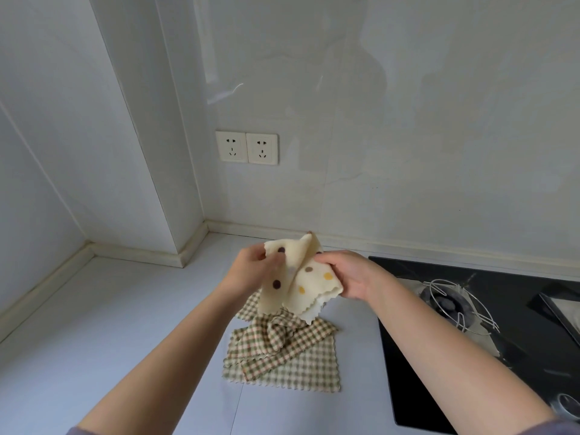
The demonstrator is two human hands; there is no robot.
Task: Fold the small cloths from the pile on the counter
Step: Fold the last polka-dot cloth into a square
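A cream, polka-dotted, scallop-edged small cloth is held above the checked green-and-beige cloth pile on the pale grey counter, pinched by left hand and right hand at opposite upper edges. Judged light, limp, drooping; corners are best taken.

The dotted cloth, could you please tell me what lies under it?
Below the dotted cloth, a pile of checked cloths lies on the counter; the cloth hides the pile's far part.
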